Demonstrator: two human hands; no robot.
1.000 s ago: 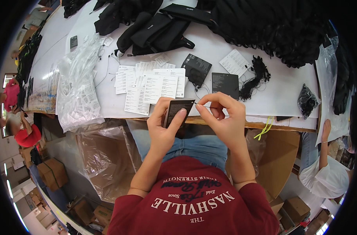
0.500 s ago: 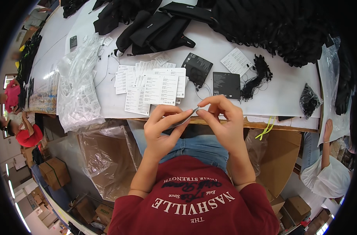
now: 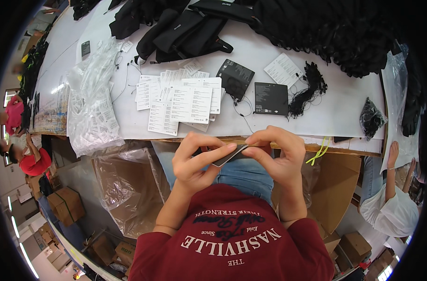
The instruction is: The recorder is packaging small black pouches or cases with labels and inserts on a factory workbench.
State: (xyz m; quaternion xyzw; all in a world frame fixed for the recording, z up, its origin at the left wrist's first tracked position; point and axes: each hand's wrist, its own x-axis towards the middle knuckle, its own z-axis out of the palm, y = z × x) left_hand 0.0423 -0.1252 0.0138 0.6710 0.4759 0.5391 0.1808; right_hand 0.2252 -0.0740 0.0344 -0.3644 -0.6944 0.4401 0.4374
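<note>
Just off the table's front edge, my left hand (image 3: pixel 193 161) pinches a small dark card tag (image 3: pixel 227 157) with a pale edge. My right hand (image 3: pixel 282 154) is closed on the tag's upper right corner, thumb against forefinger. The tag is tilted, and my fingers cover part of it. Beyond my hands lie overlapping white printed cards (image 3: pixel 191 104). Two stacks of black cards, a left one (image 3: pixel 235 79) and a right one (image 3: pixel 271 99), lie to their right. A bundle of black cords (image 3: pixel 311 89) is beside the right stack, and thin loose strings (image 3: pixel 244 112) lie between.
Black fabric pouches (image 3: pixel 190 35) and a big black heap (image 3: pixel 321 33) fill the table's far side. A clear plastic bag of white tags (image 3: pixel 94 103) hangs over the front edge at left. Cardboard boxes (image 3: pixel 66 206) stand below. Other people (image 3: pixel 391 210) are at both sides.
Both hands have come slightly lower, toward my body, with the tag between them. The tag has turned so more of its dark face shows.
</note>
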